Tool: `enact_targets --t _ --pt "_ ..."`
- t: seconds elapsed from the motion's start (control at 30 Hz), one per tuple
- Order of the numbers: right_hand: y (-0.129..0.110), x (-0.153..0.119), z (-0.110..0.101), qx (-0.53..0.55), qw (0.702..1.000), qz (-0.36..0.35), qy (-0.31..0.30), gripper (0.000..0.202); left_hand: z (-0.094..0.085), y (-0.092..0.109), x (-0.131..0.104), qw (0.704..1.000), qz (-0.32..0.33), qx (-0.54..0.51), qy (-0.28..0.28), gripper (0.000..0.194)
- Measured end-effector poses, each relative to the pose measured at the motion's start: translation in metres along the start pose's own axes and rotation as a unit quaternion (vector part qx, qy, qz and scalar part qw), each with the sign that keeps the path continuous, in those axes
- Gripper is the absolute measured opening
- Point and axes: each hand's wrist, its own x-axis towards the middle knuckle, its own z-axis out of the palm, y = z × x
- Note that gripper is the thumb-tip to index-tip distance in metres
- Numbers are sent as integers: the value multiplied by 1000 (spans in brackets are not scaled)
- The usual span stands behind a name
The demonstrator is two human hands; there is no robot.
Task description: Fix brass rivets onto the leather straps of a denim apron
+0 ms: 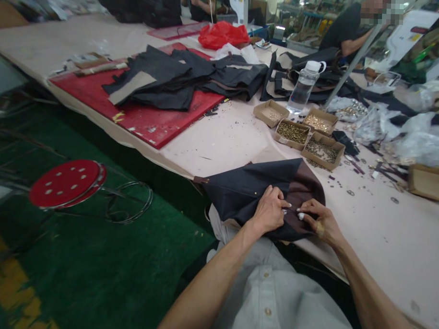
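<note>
A dark navy fabric piece (240,187) with a brown section (308,187) lies over the table's near edge, partly hanging toward my lap. My left hand (270,209) rests on it with the fingers curled in against the cloth, gripping it. Just to the right, my right hand (320,221) has thumb and forefinger drawn together in a pinch over the brown section. Whatever is between those fingertips is too small to make out. White wrapping shows on fingertips of both hands. A small brass-coloured dot sits on the navy cloth.
Small cardboard boxes of metal fittings (292,132) stand beyond the fabric, near a water bottle (304,88). Dark cut pieces (165,76) lie on a red board (142,116). Plastic bags (418,138) are at right. A red stool (67,183) stands left; people work behind.
</note>
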Motion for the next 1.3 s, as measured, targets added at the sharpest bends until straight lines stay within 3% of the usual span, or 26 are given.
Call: enact_targets --t 0.1,0.23,0.47,0.7,0.83,0.93,1.17,1.3 --pt "0 -1 -7 10 1000 3 -9 23 1 0 2 1000 -11 -11 4 26" --pt "-5 8 -14 12 998 -5 -68 23 4 1 4 998 -36 -29 31 21" --pt "-15 48 1 -128 987 -9 -101 12 8 4 4 996 -56 -35 57 25" --pt "-23 61 -7 -203 958 -65 -190 11 8 5 5 998 -47 -16 46 25" --pt "-28 70 -13 -251 929 -119 -243 11 9 5 6 998 -46 -13 42 24" --pt "-35 78 -10 -304 905 -114 -276 13 11 6 8 998 -47 -14 38 22" --pt "-59 79 19 -386 888 -27 -246 19 13 6 10 998 -53 -27 31 23" --pt "-56 76 17 -413 887 -15 -205 20 13 7 9 998 -49 -4 40 22"
